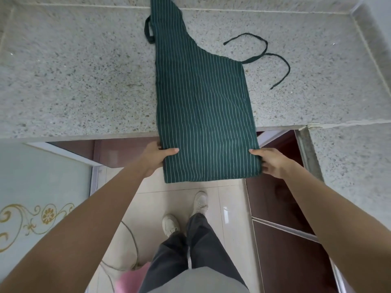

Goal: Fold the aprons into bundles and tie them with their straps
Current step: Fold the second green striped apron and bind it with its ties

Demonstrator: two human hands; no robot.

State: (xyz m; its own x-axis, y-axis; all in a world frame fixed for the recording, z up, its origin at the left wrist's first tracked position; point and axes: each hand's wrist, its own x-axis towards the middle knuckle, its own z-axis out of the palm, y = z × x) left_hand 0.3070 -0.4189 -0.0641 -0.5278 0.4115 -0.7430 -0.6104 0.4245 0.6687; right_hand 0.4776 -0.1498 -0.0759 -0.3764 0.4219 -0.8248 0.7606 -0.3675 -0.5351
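Over the table's (84,81) near edge, our left hand (155,157) and right hand (269,161) pinch the soft, light apron's (201,92) hanging hem corners, fingers curled under.

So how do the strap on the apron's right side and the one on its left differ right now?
The right strap trails out in long loose curves across the countertop, its ends lying free. The left strap shows only as a short loop hugging the apron edge, mostly tucked under. Both are dark green, lie on the counter, and are untied.

bare countertop (84,81) beside apron (201,92)
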